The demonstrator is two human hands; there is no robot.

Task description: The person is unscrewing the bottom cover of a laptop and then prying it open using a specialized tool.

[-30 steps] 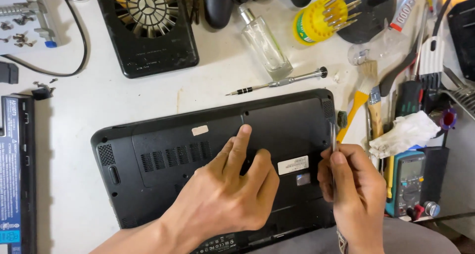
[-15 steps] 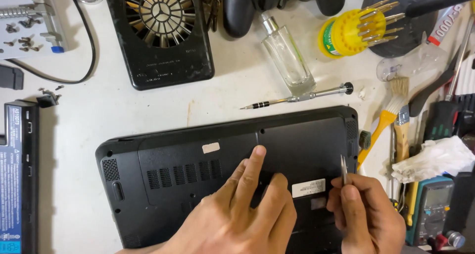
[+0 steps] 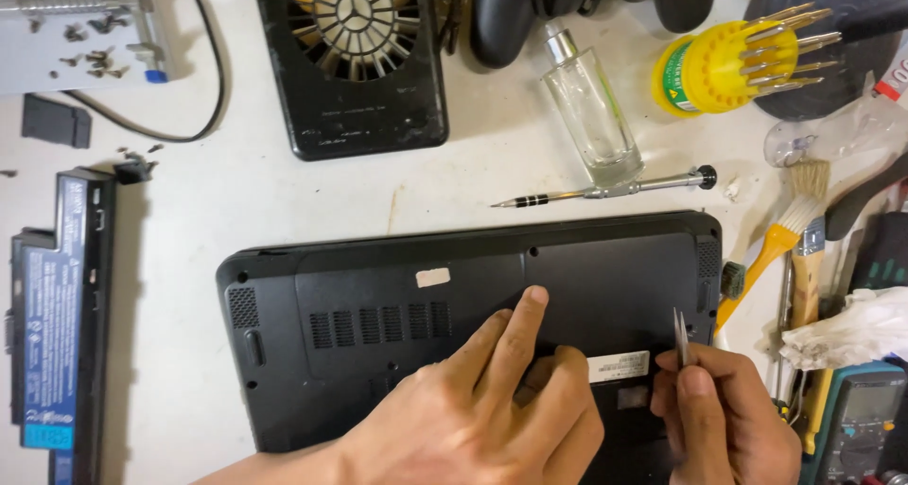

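Left hand is lying flat, fingers spread and gripping nothing, pressing down on the black laptop that is sitting upside down at the near edge of the white table. Right hand is pinching a thin pair of metal tweezers, tips pointing up, just beside the white label on the base. The laptop is looking rigid and fairly heavy, its plastic shell smooth and probably slippery, so bracing it with a flat palm or taking it by the side edges seems best; the base panel is likely brittle at its clips. Tweezers are looking light, stiff and sharp. Just beyond the far edge, a precision screwdriver and a glass bottle are lying close. A cooling fan pad, yellow bit holder, brushes, multimeter and battery pack are crowding the sides.
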